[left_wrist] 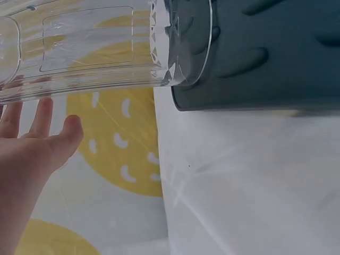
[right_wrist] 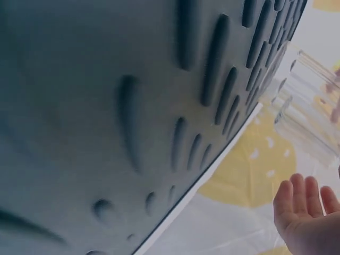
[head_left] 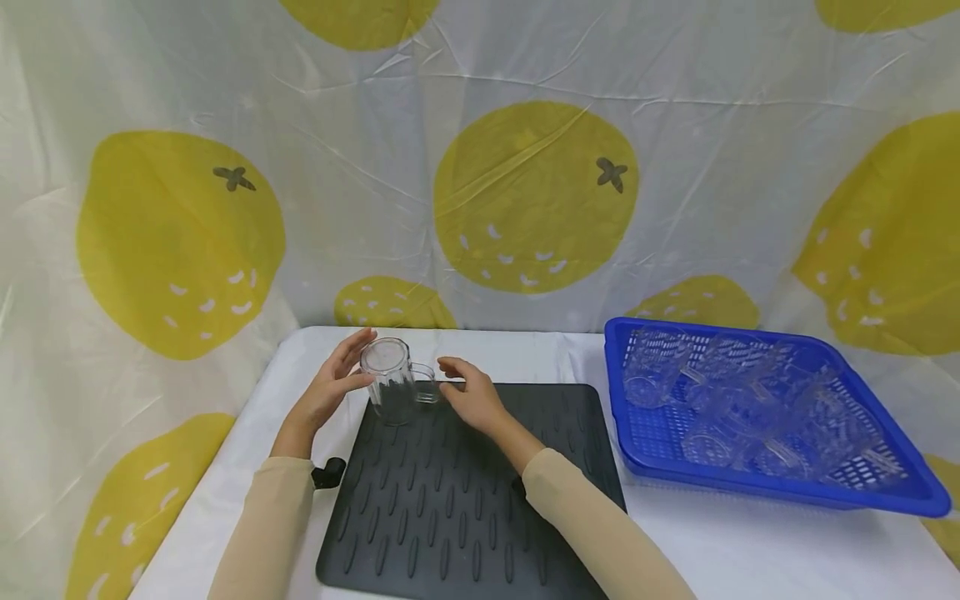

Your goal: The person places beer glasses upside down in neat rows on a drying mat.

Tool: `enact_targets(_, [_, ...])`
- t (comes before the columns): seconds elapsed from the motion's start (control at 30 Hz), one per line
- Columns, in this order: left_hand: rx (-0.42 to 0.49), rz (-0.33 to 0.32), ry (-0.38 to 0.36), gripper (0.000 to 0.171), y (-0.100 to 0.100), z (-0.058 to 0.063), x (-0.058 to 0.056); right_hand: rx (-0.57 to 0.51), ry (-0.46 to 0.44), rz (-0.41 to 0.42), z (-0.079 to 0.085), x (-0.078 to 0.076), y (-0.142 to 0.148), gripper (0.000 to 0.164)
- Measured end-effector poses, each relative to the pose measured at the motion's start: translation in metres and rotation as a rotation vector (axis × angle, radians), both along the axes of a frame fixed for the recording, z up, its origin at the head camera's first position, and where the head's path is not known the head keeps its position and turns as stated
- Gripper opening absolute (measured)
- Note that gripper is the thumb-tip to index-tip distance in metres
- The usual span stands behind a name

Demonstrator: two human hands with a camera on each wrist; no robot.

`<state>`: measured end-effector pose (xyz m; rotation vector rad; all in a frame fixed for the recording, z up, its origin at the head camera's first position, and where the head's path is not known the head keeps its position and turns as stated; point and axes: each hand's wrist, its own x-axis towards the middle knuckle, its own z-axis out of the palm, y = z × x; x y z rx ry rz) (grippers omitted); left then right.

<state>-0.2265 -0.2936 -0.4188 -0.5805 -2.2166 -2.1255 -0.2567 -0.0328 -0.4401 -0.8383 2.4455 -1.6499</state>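
A clear glass mug (head_left: 393, 392) stands upside down at the back left corner of the dark ribbed mat (head_left: 450, 500), its handle pointing right. Beside its left side is my left hand (head_left: 330, 383), thumb and fingers spread. In the left wrist view, the thumb of that hand (left_wrist: 37, 143) is apart from the mug (left_wrist: 95, 48); whether the fingertips behind the glass touch it, I cannot tell. To the right of the handle, my right hand (head_left: 472, 396) hangs loosely bent and holds nothing. The right wrist view shows that hand (right_wrist: 305, 212) apart from the mug (right_wrist: 308, 101).
On the right stands a blue plastic basket (head_left: 637, 454) with several clear glass mugs (head_left: 720, 400) lying in it. A white cloth (head_left: 690, 550) covers the table, and a curtain (head_left: 360, 183) with yellow fruit prints hangs behind it.
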Motion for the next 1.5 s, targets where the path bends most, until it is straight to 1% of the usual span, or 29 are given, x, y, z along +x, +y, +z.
enact_targets(0.1, [-0.008, 0.014, 0.017, 0.070, -0.003, 0.002, 0.010, -0.032, 0.003, -0.016, 0.000, 0.003, 0.009, 0.040])
enact_targets(0.2, [-0.004, 0.025, 0.044, 0.070, -0.005, 0.002, 0.023, -0.053, 0.002, -0.029, -0.001, 0.007, 0.016, 0.038])
enact_targets(0.37, [0.009, 0.043, 0.087, 0.071, -0.008, 0.000, 0.049, -0.093, -0.014, -0.038, -0.004, 0.017, 0.026, 0.036])
enact_targets(0.47, [0.019, 0.034, 0.105, 0.072, -0.007, -0.002, 0.064, -0.132, 0.002, -0.059, -0.004, 0.022, 0.032, 0.034])
enact_targets(0.63, [0.017, 0.009, 0.124, 0.073, 0.000, -0.006, 0.082, -0.196, 0.045, -0.092, 0.003, 0.030, 0.044, 0.033])
enact_targets(0.77, [0.004, 0.010, 0.125, 0.074, 0.006, -0.008, 0.093, -0.240, 0.078, -0.088, 0.015, 0.040, 0.052, 0.032])
enact_targets(0.97, [-0.088, 0.044, 0.107, 0.075, 0.015, -0.011, 0.108, -0.312, 0.134, -0.073, 0.048, 0.074, 0.070, 0.029])
enact_targets(1.0, [-0.106, 0.046, 0.110, 0.075, 0.016, -0.012, 0.110, -0.310, 0.143, -0.077, 0.053, 0.079, 0.073, 0.029])
enact_targets(1.07, [-0.141, 0.044, 0.115, 0.075, 0.020, -0.014, 0.115, -0.312, 0.140, -0.085, 0.057, 0.086, 0.081, 0.028])
enact_targets(1.2, [-0.201, 0.023, 0.130, 0.074, 0.029, -0.015, 0.121, -0.322, 0.164, -0.091, 0.058, 0.093, 0.094, 0.027])
enact_targets(1.37, [-0.284, 0.003, 0.172, 0.071, 0.039, -0.016, 0.128, -0.349, 0.191, -0.119, 0.045, 0.096, 0.115, 0.029])
enact_targets(1.43, [-0.335, 0.006, 0.187, 0.070, 0.042, -0.016, 0.133, -0.357, 0.190, -0.133, 0.042, 0.099, 0.125, 0.030])
enact_targets(1.5, [-0.398, 0.024, 0.184, 0.068, 0.043, -0.016, 0.141, -0.361, 0.195, -0.144, 0.041, 0.103, 0.136, 0.031])
